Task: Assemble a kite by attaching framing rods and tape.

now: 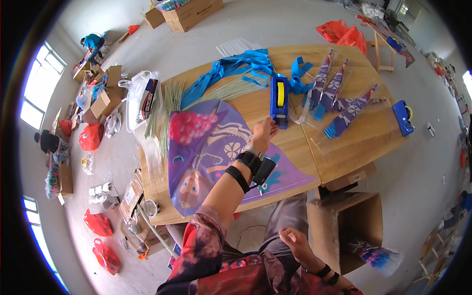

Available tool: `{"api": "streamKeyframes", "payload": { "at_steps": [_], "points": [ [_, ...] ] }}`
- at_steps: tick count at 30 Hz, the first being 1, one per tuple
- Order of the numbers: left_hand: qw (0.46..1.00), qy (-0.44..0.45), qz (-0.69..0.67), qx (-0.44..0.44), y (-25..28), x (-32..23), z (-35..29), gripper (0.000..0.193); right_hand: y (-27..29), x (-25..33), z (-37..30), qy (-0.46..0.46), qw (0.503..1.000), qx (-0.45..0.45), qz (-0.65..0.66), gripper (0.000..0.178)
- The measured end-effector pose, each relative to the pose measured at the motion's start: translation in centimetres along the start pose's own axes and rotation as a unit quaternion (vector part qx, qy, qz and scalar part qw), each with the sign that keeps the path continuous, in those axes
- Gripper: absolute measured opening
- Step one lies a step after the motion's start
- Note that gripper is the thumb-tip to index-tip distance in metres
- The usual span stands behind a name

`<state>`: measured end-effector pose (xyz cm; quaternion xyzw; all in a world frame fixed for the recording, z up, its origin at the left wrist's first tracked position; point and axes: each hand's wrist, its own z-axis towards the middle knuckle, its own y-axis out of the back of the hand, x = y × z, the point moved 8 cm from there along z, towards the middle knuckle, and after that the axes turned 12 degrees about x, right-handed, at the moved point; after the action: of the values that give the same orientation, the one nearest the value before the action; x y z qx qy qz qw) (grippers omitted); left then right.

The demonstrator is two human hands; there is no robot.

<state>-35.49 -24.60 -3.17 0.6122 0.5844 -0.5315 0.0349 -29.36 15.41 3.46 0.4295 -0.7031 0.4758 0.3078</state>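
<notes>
Head view shows the blue tape dispenser (280, 101) on the wooden surface (344, 155), beside the purple printed sheet (201, 147); its long axis runs almost straight away from the person, the near end at the left hand (265, 130). That hand's fingers bend together there; whether they grip tape is unclear. The right hand (296, 242), loosely curled, is above the lap, its grip unclear.

Left arm (223, 196) extended forward, forearm bare, left hand (265, 130) out front, fingers bunched toward pinch. Right forearm (310, 263) angled inward, right hand (293, 241) low by thigh (287, 219), fingers half-curled.
</notes>
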Motion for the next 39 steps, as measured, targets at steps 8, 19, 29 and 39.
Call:
{"api": "streamKeyframes", "payload": {
  "at_steps": [8, 19, 29, 39],
  "points": [
    [0.989, -0.043, 0.137, 0.02, -1.6, -1.1, -0.7, 0.015, 1.7, -3.7, 0.4, -0.061, 0.997, -0.035, -0.021, 0.011],
    [0.897, -0.159, 0.39, -0.135, -1.8, -3.5, -2.2, 0.013, 4.4, -3.8, 0.7, -0.032, 0.998, -0.049, -0.024, 0.012],
    [0.858, -0.073, 0.475, -0.182, 0.9, -1.9, -1.8, 0.028, 7.5, -3.0, -0.7, -0.043, 0.994, -0.053, -0.082, 0.009],
    [0.962, -0.273, 0.0, -0.014, 4.8, -7.9, -13.8, 0.005, 11.8, 1.8, 0.0, 0.01, 0.978, -0.054, -0.199, 0.011]
  ]
}}
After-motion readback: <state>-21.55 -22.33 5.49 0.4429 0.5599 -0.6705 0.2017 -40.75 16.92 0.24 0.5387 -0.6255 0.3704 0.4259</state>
